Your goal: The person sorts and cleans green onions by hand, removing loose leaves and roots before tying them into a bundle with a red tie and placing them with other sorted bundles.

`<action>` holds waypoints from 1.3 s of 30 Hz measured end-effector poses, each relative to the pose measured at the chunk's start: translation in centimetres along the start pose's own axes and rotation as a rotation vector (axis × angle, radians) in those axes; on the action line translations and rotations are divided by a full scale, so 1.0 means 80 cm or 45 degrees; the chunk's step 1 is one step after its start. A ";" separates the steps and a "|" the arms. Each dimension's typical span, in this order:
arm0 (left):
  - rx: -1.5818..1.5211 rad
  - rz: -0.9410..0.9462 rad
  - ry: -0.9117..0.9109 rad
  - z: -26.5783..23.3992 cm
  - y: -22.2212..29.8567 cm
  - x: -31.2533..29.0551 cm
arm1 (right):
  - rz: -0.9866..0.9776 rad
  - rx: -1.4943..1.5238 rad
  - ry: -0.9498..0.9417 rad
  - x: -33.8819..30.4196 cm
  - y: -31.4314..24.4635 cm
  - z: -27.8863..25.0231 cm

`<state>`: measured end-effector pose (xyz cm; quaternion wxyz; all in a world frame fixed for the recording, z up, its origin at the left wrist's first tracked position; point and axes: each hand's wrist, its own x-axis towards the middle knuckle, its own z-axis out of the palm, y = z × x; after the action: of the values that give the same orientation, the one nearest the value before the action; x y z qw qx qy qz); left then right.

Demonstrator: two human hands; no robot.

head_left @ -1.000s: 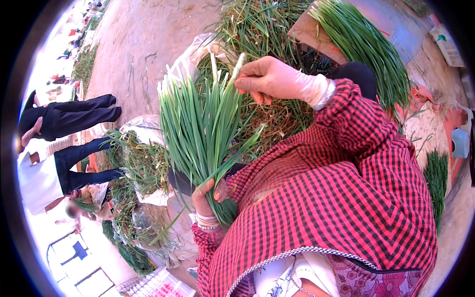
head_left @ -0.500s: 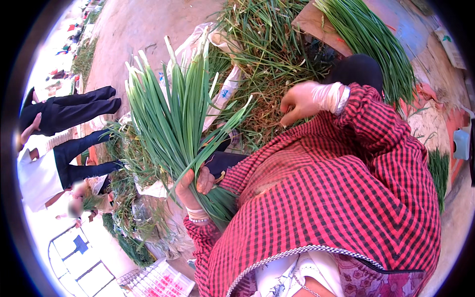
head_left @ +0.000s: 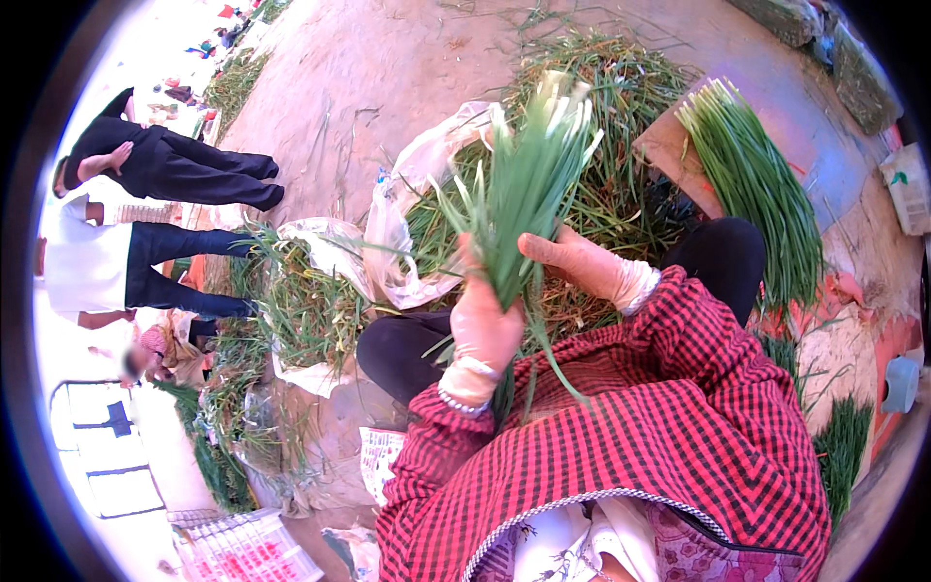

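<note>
A loose bunch of long green chives with pale stalk ends stands upright in front of me, blurred by motion. My left hand, in a thin pale glove, is closed round its lower part. Leaf tips hang below toward my lap, and one long leaf bends to the right. My right hand, gloved too, is at the bunch's right side. Its thumb lies across the front of the leaves, and the other fingers are partly hidden behind them. Beyond the bunch is a heap of loose leaves and dry trimmings.
A neat pile of chives rests on a board at the right. A white plastic sack and more loose greens lie to the left. Two people in dark trousers stand at the far left. A pale blue container is at the right edge.
The bunch and my left hand have moved right, toward the middle. My right hand, apart from the bunch before, has come against it. The whole view has shifted.
</note>
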<state>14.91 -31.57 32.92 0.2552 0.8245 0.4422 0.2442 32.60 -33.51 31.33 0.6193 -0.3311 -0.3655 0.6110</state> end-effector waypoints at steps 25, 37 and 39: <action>-1.546 -0.372 -0.049 -0.025 -0.004 0.096 | 0.268 -0.195 0.131 -0.064 -0.121 -0.073; -1.689 -0.226 -0.118 -0.038 0.010 0.115 | 0.388 -0.228 -0.055 -0.059 -0.102 -0.050; -1.827 -0.234 -0.140 -0.047 0.016 0.110 | 0.386 -0.146 -0.020 -0.062 -0.098 -0.049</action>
<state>17.64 -23.90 38.12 0.7748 0.4244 0.2271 0.4099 40.09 -38.60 35.77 0.4972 -0.4123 -0.3506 0.6782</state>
